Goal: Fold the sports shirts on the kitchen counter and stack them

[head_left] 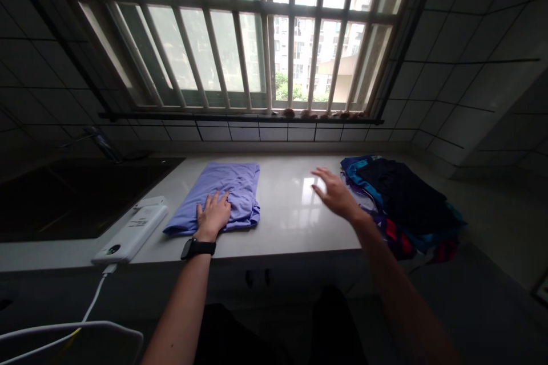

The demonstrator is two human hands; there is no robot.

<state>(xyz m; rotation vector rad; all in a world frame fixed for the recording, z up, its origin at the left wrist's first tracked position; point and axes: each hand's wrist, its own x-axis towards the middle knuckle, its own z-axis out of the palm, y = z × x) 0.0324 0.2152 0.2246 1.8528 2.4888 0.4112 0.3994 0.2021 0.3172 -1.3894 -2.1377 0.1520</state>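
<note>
A folded lilac garment [231,185] lies on the white counter [291,222] in front of me. My left hand [213,214], with a black watch at the wrist, rests flat on its near edge, fingers spread. My right hand [334,191] hovers open above the counter, fingers stretched out, just left of a pile of dark, blue and red clothes [406,205]. It holds nothing.
A white power bank [132,234] with a cable lies at the counter's left front edge. A dark sink or hob area [72,194] is further left. A barred window [257,34] and tiled walls stand behind. A white rail [68,331] crosses the lower left.
</note>
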